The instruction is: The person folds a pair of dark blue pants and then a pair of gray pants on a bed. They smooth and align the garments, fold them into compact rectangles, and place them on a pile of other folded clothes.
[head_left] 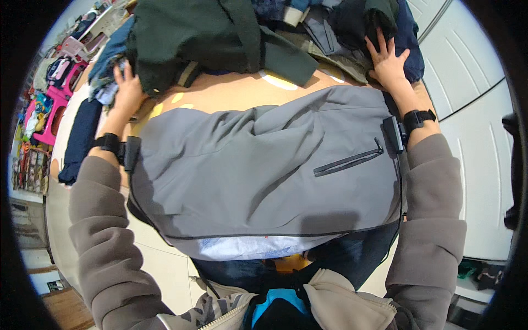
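A grey jacket [247, 176] lies spread between my forearms, its black-edged zip pocket [349, 162] towards the right and its front edge hanging over my legs. Beyond it my left hand [129, 91] is stretched out, fingers apart, at the left side of a dark green garment [198, 38]; part of that hand is hidden against the cloth. My right hand [388, 61] rests with spread fingers on a dark garment [379, 19] at the far right of the clothes pile. Neither hand visibly grips anything.
Under the clothes is a peach-coloured sheet [236, 88] with yellow and white shapes. Left of my arm lies a folded navy garment [82, 140]. A pink stool [54, 118] with items on it stands farther left. White cupboard doors [467, 60] rise close on the right.
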`<state>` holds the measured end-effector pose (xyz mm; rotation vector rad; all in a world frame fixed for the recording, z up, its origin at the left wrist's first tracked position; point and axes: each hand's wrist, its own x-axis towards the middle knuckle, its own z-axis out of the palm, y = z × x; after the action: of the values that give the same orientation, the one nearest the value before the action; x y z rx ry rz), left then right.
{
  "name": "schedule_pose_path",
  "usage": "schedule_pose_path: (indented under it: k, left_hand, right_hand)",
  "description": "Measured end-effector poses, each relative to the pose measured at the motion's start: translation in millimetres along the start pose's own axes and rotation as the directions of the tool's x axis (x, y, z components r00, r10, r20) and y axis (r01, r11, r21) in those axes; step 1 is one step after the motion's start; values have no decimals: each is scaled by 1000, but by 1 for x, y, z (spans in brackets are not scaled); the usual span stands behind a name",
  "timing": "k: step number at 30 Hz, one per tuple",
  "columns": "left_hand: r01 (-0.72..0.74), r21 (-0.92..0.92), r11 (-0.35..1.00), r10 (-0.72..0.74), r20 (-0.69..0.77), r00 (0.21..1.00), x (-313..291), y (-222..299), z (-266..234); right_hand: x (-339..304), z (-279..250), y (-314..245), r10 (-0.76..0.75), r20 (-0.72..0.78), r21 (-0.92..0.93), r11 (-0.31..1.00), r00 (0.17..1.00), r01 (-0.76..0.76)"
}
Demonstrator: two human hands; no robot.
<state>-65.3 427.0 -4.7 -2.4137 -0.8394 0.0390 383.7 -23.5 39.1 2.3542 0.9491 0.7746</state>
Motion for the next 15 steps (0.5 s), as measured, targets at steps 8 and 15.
schedule_pose_path:
  k: [8, 15]
  left_hand:
    - [-69, -720, 690, 175, 73, 982, -121, 28, -22]
    - [319, -887, -334, 242, 247, 938, -211, -4, -24]
  right_hand:
    - [-82, -3, 17, -163, -176, 379, 899, 971, 220]
    - [-157, 30, 48, 35, 175, 984, 34, 984, -176]
